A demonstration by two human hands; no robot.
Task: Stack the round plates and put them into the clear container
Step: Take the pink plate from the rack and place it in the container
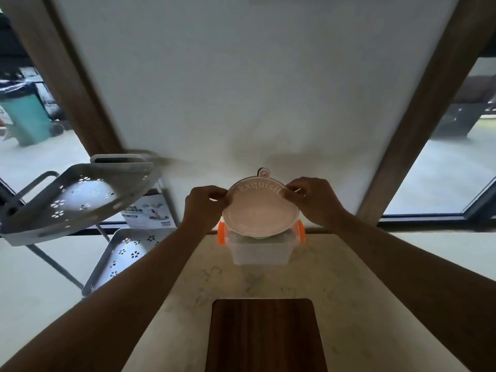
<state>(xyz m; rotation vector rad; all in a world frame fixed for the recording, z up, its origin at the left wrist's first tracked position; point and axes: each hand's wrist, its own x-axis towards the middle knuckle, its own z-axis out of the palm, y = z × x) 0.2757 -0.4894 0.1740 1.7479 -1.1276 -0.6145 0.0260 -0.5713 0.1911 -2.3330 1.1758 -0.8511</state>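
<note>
Both hands grip a round pale pink plate [261, 208] by its rim, left hand [205, 208] and right hand [312, 201] on opposite edges; raised lettering and a hanging tab mark its far edge; it hovers, possibly touching, above the clear container [259, 251] with orange clips on the marbled surface [335, 277].

Both bare forearms reach forward from the lower corners and converge on the round plate [261, 208]. The left hand [205, 208] pinches the plate's left rim, fingers curled over its edge. The right hand [312, 201] grips the plate's upper right rim, knuckles up, thumb side toward the plate.
</note>
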